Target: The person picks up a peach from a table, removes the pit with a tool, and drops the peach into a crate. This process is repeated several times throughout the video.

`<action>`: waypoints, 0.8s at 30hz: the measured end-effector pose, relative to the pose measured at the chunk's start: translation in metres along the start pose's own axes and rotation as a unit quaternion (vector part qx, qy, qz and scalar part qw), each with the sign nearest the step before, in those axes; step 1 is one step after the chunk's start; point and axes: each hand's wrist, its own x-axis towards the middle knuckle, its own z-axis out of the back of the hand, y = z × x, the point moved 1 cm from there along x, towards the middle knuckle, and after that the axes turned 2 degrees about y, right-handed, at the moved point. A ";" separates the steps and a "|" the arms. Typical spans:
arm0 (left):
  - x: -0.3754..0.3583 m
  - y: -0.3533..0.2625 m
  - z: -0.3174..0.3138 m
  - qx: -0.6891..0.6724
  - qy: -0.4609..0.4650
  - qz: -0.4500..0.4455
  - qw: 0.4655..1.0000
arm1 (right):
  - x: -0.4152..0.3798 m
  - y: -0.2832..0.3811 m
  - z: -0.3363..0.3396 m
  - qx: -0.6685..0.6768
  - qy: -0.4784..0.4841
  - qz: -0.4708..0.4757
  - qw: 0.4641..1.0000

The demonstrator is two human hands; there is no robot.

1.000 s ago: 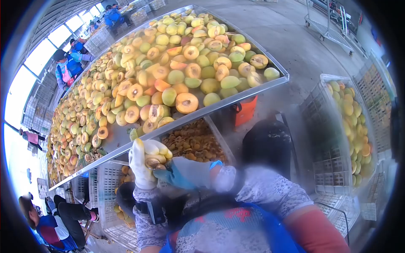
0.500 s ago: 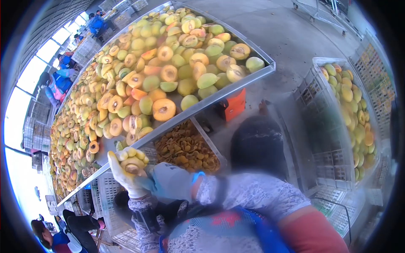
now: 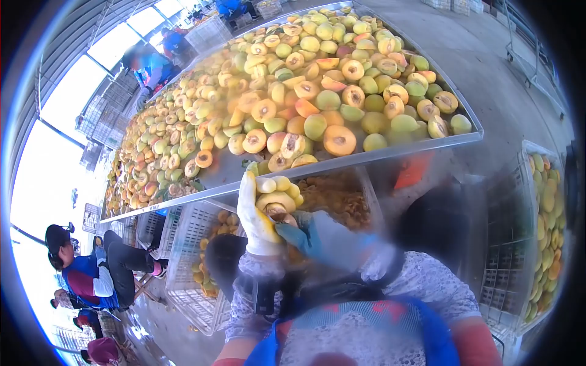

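My left hand (image 3: 257, 221), in a white glove stained yellow, is closed around a halved peach (image 3: 276, 202) with its cut face and brown centre turned toward me. My right hand (image 3: 320, 239), in a blue-grey glove, presses its curled fingers against the lower edge of that peach half. Whatever the right fingers may grip is hidden. Just beyond both hands lies a metal-rimmed table (image 3: 342, 160) heaped with halved peaches (image 3: 339, 140), cut faces and skins mixed. Beneath the hands, partly covered by them, a container holds brownish pieces (image 3: 332, 198).
A white crate (image 3: 189, 262) with fruit stands at lower left, beside my knee. Another crate (image 3: 510, 256) full of peaches is at the right. One person (image 3: 149, 67) works across the table; another (image 3: 91, 268) sits at the left. An orange object (image 3: 414, 169) lies under the table edge.
My view has swung left, so the table and hands appear further right and the seated person shows more fully. The peach half stays in my left hand, with my right hand against it.
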 end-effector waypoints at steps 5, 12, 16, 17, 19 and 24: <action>0.001 -0.002 0.011 0.002 0.049 -0.025 0.998 | 0.006 0.008 -0.002 0.276 0.071 -0.111 0.952; 0.001 0.002 0.011 0.026 -0.004 -0.017 1.000 | 0.008 0.017 0.003 0.276 0.064 -0.135 0.950; 0.000 0.002 0.008 0.037 -0.029 -0.005 0.999 | 0.010 0.019 0.012 0.223 0.094 -0.149 0.959; -0.002 0.002 0.006 0.046 -0.040 -0.004 0.998 | 0.011 0.019 0.011 0.210 0.088 -0.143 0.963; -0.005 0.001 0.004 0.066 -0.042 -0.013 0.997 | 0.011 0.019 0.008 0.226 0.081 -0.130 0.962; -0.006 -0.002 0.013 0.045 0.068 -0.003 0.997 | 0.011 0.007 -0.006 0.299 0.143 -0.175 0.927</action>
